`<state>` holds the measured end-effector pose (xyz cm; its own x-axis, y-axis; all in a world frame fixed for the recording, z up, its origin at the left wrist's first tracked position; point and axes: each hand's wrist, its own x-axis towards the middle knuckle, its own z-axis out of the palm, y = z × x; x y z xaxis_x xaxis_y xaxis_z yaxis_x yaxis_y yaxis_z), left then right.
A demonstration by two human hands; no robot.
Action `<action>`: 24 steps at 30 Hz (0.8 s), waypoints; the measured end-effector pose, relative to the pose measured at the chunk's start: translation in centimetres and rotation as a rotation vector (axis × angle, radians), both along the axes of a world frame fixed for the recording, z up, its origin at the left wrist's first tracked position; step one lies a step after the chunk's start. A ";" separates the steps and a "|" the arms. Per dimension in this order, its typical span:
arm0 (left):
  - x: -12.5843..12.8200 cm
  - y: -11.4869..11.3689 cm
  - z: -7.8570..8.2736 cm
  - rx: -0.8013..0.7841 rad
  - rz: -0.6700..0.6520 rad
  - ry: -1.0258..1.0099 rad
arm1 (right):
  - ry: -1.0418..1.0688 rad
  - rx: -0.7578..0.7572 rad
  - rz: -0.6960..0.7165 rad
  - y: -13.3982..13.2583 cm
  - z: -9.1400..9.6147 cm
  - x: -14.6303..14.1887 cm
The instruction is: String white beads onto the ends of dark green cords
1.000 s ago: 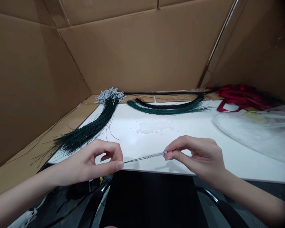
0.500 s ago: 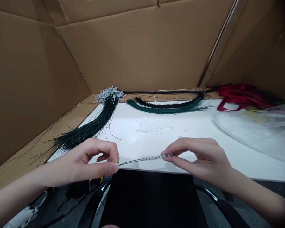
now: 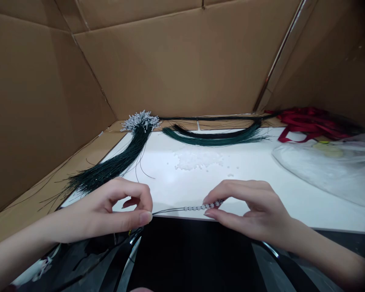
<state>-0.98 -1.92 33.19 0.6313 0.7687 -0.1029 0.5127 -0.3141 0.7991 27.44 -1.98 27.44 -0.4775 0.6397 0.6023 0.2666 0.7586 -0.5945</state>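
Beaded strand (image 3: 195, 208) spans btwn hands nr front edge of white tbl (image 3: 176, 188), long axis L–R, R end slightly higher: L hand (image 3: 118, 207) pinches bare wires; R hand (image 3: 255, 202), nearer beads, flanks them w/ fingertips, pinch can't tell.

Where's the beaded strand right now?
Head view, low centre: the beaded strand spans between the left hand and the right hand, by the near edge of the white tabletop.

The wires (image 3: 170, 209) are partly hidden by the left hand (image 3: 118, 209); the clear bag (image 3: 331, 172) is cut off at the right edge.
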 end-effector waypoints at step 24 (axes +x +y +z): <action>-1.0 -0.4 0.7 0.025 -0.071 0.113 | -0.021 0.015 0.093 0.4 0.0 -2.1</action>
<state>-1.99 -2.28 33.93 0.6699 0.7255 -0.1578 0.5746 -0.3720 0.7290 25.34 -1.54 27.49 -0.5471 0.5833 0.6004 0.2072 0.7893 -0.5780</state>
